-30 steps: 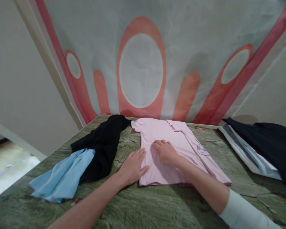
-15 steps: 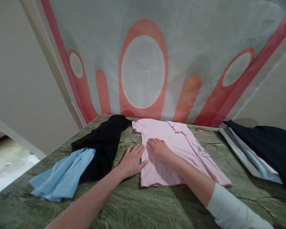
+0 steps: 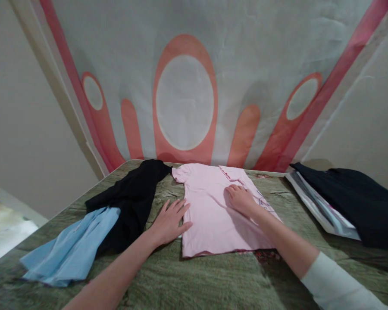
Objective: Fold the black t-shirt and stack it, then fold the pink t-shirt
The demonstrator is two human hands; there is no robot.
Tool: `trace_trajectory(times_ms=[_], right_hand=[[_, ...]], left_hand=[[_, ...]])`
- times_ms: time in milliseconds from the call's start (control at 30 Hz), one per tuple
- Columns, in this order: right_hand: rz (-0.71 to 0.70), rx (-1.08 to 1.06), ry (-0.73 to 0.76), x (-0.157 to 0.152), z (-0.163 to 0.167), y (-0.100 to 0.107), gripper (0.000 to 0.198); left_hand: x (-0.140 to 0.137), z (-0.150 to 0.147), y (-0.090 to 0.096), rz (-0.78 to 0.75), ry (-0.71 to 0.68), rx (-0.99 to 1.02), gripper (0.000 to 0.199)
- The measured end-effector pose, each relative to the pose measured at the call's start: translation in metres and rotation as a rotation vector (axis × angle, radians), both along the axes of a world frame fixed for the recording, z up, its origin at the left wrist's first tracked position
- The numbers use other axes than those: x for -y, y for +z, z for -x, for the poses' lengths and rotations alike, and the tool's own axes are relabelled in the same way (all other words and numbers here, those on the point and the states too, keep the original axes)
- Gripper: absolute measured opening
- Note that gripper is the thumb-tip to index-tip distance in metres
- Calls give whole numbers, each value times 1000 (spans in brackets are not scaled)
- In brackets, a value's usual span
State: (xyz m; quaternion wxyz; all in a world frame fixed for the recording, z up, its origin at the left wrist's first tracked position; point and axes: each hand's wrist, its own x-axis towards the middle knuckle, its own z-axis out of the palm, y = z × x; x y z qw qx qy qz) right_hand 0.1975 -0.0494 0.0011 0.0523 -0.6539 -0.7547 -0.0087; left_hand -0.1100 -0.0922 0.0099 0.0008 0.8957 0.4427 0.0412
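A pink T-shirt (image 3: 207, 215) lies spread on the wood-patterned table, its collar end toward the wall. Part of its right side is folded over, and a small dark print shows there, partly behind my forearm. My left hand (image 3: 170, 221) rests at the shirt's left edge, fingers spread, the fingertips touching the fabric. My right hand (image 3: 242, 200) lies palm down on the shirt's upper right part, fingers fairly flat and close together. Neither hand grips anything.
Left of the shirt lie a black garment (image 3: 129, 198) and a light blue garment (image 3: 74, 245), overlapping. A stack of folded clothes (image 3: 323, 206) with a black garment (image 3: 352, 189) on top sits at the right. Behind the table (image 3: 168, 280) rises a printed wall (image 3: 184, 103).
My right hand has slid to the right across the shirt, from its left part to the folded right side. My left hand stays at the left edge. The view has shifted slightly.
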Motion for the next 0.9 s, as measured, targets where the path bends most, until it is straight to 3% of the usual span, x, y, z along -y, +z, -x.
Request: trace_trajectory(times_ms=[100, 167, 367, 433, 600, 700, 767, 900], right_hand=[[28, 51, -136, -3, -26, 7, 33], [36, 67, -143, -1, -28, 10, 32], [22, -83, 284, 10, 9, 3, 40], [12, -88, 237, 7, 1, 0, 40], [63, 40, -49, -1, -52, 4, 36], [87, 81, -124, 4, -61, 10, 33], [90, 72, -87, 12, -52, 12, 31], [37, -31, 124, 30, -24, 9, 30]], left_hand=[[-2, 2, 0, 21, -7, -6, 62], [-3, 3, 1, 31, -7, -10, 63], [-6, 11, 4, 66, -10, -31, 64], [-8, 14, 4, 82, -7, -39, 65], [-11, 16, 6, 115, -14, -34, 64], [-12, 18, 6, 127, -30, -26, 64], [-15, 24, 7, 133, -29, -29, 65], [-25, 45, 10, 145, 20, -58, 67]])
